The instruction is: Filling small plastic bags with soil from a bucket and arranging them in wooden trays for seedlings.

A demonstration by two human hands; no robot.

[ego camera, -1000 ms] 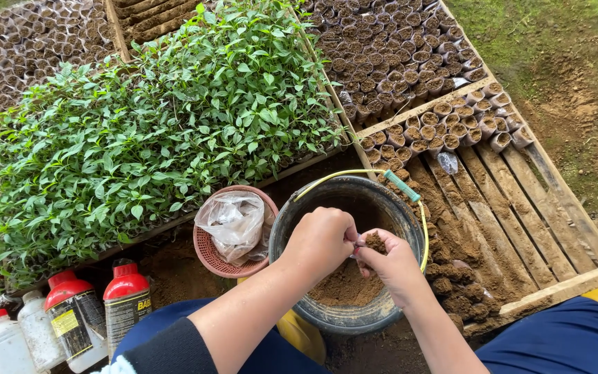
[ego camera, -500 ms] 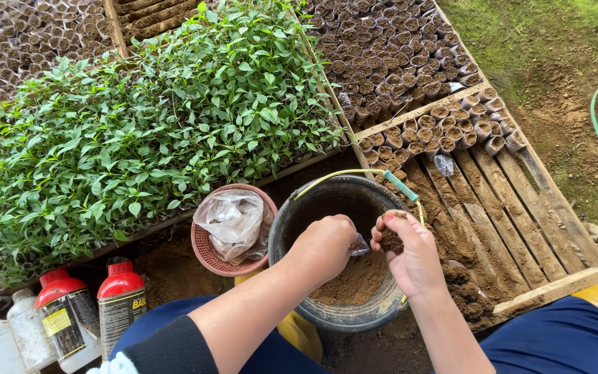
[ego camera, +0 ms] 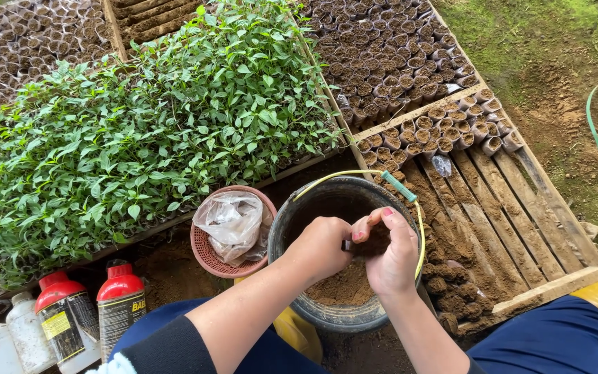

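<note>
Work in hand: you hold a small clear bag [ego camera: 348, 244] over the black bucket [ego camera: 313, 208] and you put soil into it.
Left hand: your left hand [ego camera: 321, 248] is closed around the bag's mouth; the bag is mostly hidden between your two hands.
Right hand: your right hand [ego camera: 389, 253] is cupped, fingers curled; it seems to carry soil, but I cannot tell for sure.
Done: many filled bags [ego camera: 389, 62] stand in rows on the wooden pallet [ego camera: 520, 228], and seedlings [ego camera: 140, 131] grow in others.
Left: the near part of the pallet has no rows; only some loose soil lumps [ego camera: 451, 298] lie there.
Surroundings: outdoors, on bare earth with grass at the right; a red basket [ego camera: 205, 253] with plastic bags is touching the bucket, and red-capped bottles [ego camera: 77, 312] stand at the left.
</note>
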